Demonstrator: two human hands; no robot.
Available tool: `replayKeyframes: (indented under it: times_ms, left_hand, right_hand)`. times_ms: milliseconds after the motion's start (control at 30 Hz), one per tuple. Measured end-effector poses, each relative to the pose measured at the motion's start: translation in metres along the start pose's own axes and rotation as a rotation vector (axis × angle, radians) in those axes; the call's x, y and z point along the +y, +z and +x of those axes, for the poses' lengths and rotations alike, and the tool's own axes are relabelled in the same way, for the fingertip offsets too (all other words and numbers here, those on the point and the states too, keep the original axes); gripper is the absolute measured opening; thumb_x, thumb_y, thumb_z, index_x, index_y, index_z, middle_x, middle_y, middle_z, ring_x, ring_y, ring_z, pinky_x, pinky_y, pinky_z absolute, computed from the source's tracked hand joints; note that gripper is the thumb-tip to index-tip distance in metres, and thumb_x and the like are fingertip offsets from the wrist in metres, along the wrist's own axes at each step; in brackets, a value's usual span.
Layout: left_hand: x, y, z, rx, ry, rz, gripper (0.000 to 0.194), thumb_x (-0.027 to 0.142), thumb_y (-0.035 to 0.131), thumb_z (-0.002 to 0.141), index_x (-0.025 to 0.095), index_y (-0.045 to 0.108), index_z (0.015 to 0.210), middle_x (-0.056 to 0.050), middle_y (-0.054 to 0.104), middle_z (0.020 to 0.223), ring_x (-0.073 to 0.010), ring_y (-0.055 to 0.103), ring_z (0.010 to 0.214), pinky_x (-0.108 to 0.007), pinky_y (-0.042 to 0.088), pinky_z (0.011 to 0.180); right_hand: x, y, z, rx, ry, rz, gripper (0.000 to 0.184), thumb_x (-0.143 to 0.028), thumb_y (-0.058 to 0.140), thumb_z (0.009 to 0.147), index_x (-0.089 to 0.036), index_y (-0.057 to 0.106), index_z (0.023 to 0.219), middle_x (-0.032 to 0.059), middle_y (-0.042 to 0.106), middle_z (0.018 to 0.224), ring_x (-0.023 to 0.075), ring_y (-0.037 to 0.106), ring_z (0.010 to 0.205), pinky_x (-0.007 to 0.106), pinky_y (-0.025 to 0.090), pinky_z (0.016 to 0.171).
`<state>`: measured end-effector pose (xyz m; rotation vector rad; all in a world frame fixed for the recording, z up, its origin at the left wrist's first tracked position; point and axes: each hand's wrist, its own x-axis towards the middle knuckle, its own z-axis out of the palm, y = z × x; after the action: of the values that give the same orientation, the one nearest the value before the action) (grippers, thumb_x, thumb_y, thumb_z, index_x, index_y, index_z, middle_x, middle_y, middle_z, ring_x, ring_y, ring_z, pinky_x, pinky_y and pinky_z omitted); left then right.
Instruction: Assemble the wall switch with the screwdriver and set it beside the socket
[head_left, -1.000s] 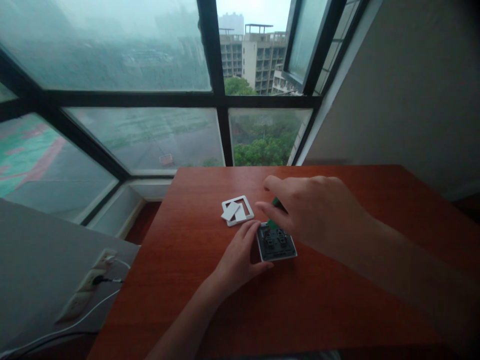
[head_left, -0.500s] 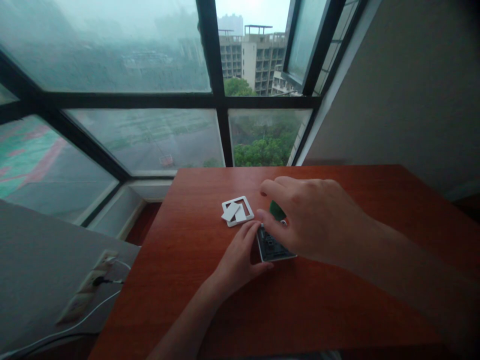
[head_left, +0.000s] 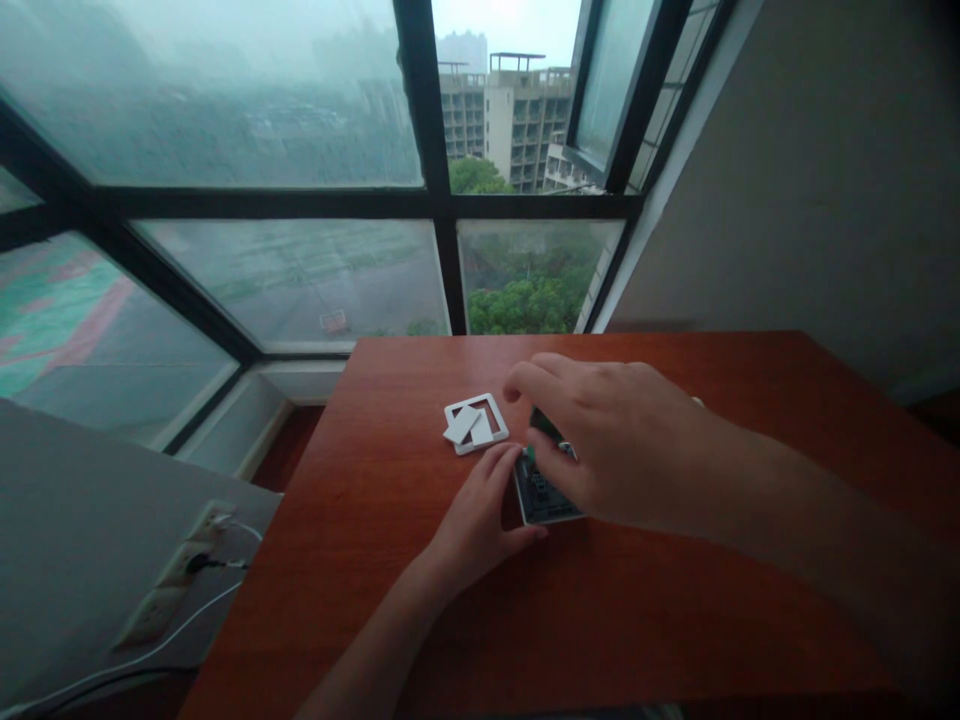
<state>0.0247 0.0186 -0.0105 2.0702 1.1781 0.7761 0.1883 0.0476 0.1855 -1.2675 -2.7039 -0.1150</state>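
Observation:
On the wooden table lies a small square wall-switch body (head_left: 541, 492) with a white rim and dark, detailed insides facing up. My left hand (head_left: 480, 520) grips its left side, fingertips at the far corner and thumb by the near edge. Above the switch body arches my right hand (head_left: 607, 430), its fingers curled around a dark green object (head_left: 545, 424). Most of that object is hidden by the hand, so its kind is unclear. A white switch frame (head_left: 496, 416) lies just beyond my left fingertips, with two flat white plates (head_left: 463, 424) on it.
The reddish-brown table (head_left: 360, 500) reaches to a large window with dark bars (head_left: 337, 203). Power sockets (head_left: 176, 565) with a plug and cables are on the low wall at the left. Behind my right wrist a small white thing (head_left: 697, 401) peeks out.
My right hand has shifted slightly left, and the green object in it has turned and dropped toward the switch body's far edge. My left hand has stayed in place.

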Motion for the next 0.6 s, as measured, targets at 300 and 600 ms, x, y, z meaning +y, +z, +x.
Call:
replayKeyframes:
  times_ms: [300,600]
  left_hand:
    - [0.001,-0.001,0.000,-0.002,-0.011,0.006,0.090,0.027,0.083,0.064,0.024,0.035,0.141,-0.012,0.036,0.147,-0.0332,0.035,0.136,-0.050,0.035,0.112]
    - [0.004,-0.003,0.001,-0.014,-0.022,0.007,0.091,0.027,0.083,0.064,0.025,0.035,0.142,-0.011,0.036,0.147,-0.0329,0.036,0.136,-0.050,0.035,0.112]
  right_hand:
    - [0.005,-0.003,0.006,-0.013,0.016,-0.020,0.016,-0.030,0.050,0.087,-0.022,0.056,0.099,0.0055,0.068,0.100,0.0228,0.064,0.081,0.030,0.026,0.050]
    - [0.009,0.007,0.011,0.032,0.038,-0.094,0.025,-0.043,0.048,0.090,-0.021,0.057,0.098,0.0059,0.068,0.087,0.0240,0.063,0.071,0.031,0.026,0.050]
